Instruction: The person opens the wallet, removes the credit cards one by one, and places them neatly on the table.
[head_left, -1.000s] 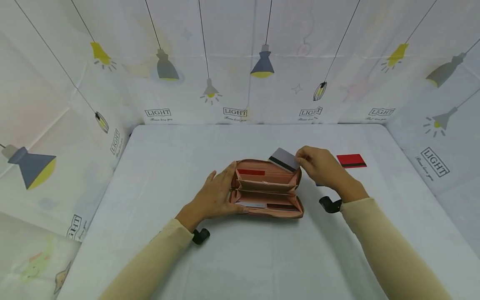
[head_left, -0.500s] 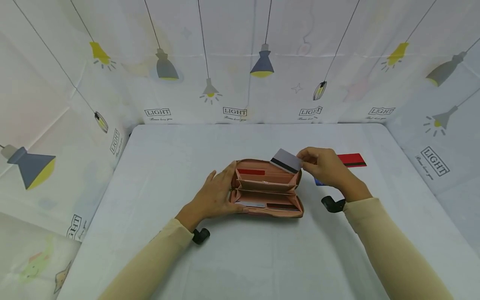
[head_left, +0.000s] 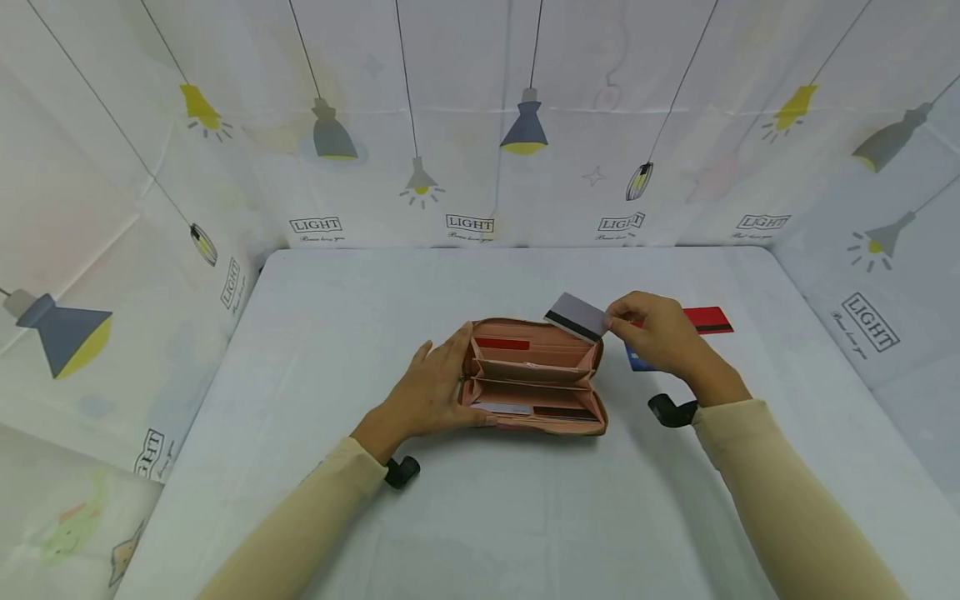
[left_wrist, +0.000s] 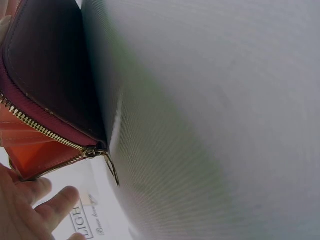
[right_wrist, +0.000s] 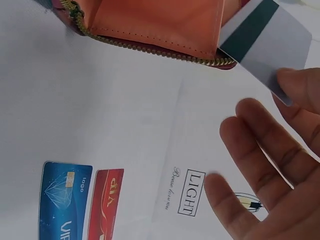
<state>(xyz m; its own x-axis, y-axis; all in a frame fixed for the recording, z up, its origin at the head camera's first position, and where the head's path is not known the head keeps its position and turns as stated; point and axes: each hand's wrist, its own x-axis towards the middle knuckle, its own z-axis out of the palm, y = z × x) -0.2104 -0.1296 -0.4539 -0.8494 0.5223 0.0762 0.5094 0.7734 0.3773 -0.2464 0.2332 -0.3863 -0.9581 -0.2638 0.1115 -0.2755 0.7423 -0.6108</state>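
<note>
Wallet (head_left: 534,388), mid-table (head_left: 337,325): left hand (head_left: 424,393) braces it, fingers extended; right hand (head_left: 654,335) pinches grey card (head_left: 576,315), clear of its slots. I count three slotted cards (head_left: 501,343); blue card (right_wrist: 64,195), red card (head_left: 708,319) loose toward table's right edge.

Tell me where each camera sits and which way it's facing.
Head: on the head, facing forward and down at the wallet; left hand, right hand and sleeves show.
Left wrist: on that wrist, facing the wallet's zipper; left fingers show.
Right wrist: on that wrist, facing the grey card and wallet; right fingers show.
Shared: grey card, in head and right wrist.
</note>
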